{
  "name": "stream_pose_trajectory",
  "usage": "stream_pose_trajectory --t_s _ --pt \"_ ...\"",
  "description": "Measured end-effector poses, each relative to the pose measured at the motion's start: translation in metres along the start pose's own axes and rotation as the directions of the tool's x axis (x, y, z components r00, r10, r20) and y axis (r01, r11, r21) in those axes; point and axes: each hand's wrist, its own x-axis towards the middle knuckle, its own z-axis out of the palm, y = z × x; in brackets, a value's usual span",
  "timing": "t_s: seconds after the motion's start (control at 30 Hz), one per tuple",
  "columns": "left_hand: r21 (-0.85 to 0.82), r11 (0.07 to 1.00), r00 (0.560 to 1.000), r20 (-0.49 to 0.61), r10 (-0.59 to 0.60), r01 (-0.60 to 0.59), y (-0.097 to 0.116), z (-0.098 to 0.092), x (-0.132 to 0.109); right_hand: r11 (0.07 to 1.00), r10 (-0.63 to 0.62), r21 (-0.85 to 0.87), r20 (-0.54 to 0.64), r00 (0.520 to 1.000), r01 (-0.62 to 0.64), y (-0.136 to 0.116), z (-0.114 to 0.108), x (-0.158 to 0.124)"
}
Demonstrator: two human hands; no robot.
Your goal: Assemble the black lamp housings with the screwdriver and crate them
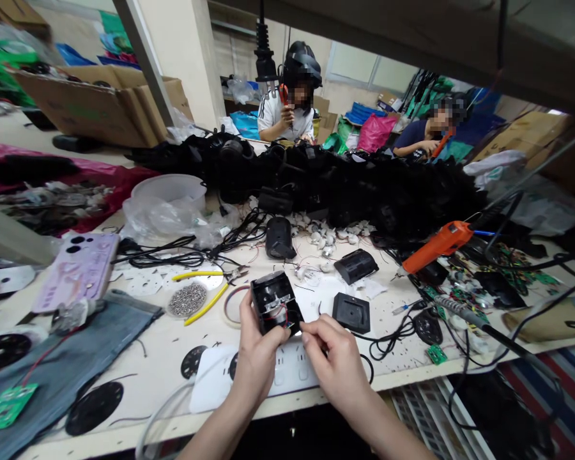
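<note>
**benchnewb:** What's each hand got here?

**solderdad:** Left hand [256, 358] is wrapped round the black casing [274, 303], open side up, just above the white power strip [287, 377]. Right hand [336, 358] has thumb and forefinger pinched shut at the casing's near corner. Could be on a wire end or the rim, can't tell.

**benchnewb:** Any tips?

**solderdad:** I'd grip firm with the left and go gently with the pinch, since the red wire [280, 313] inside looks thin. Square cover [351, 312] sits just past the right knuckles, yellow cutters [206, 291] off beyond the left hand.
</note>
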Motion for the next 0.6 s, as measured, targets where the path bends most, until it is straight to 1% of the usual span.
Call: stream_pose_trajectory --t_s 0.1,0.17,0.27,0.33,0.43,0.47,0.53,0.6 --pt "-0.019 0.999 0.999 0.001 -0.043 0.043 -0.001 0.000 0.002 0.994 -0.092 -0.053 0.002 0.996 0.092 0.004 0.002 -0.002" --pt "-0.033 0.997 0.997 -0.013 -0.073 0.072 0.000 0.000 0.003 0.981 -0.160 -0.106 0.027 0.987 0.162 0.007 0.003 -0.003" --pt "-0.058 0.979 0.980 -0.013 -0.196 0.195 0.003 0.001 0.005 0.950 -0.240 -0.180 0.101 0.966 0.255 0.011 0.004 -0.005" --pt "-0.061 0.969 0.970 -0.009 -0.241 0.240 0.005 0.001 0.005 0.945 -0.246 -0.193 0.121 0.962 0.266 0.013 0.004 -0.006" --pt "-0.055 0.972 0.973 -0.020 -0.232 0.230 0.008 0.003 0.007 0.955 -0.234 -0.163 0.108 0.966 0.250 0.014 0.003 -0.005" --pt "-0.049 0.969 0.969 -0.021 -0.245 0.244 0.009 0.003 0.008 0.957 -0.236 -0.148 0.110 0.966 0.250 0.015 0.002 -0.005" --pt "-0.037 0.952 0.953 -0.010 -0.304 0.303 0.011 0.003 0.010 0.956 -0.246 -0.133 0.128 0.961 0.263 0.015 -0.001 -0.005" --pt "-0.033 0.934 0.934 0.007 -0.356 0.356 0.013 0.003 0.011 0.947 -0.262 -0.152 0.144 0.954 0.283 0.015 -0.002 -0.006"
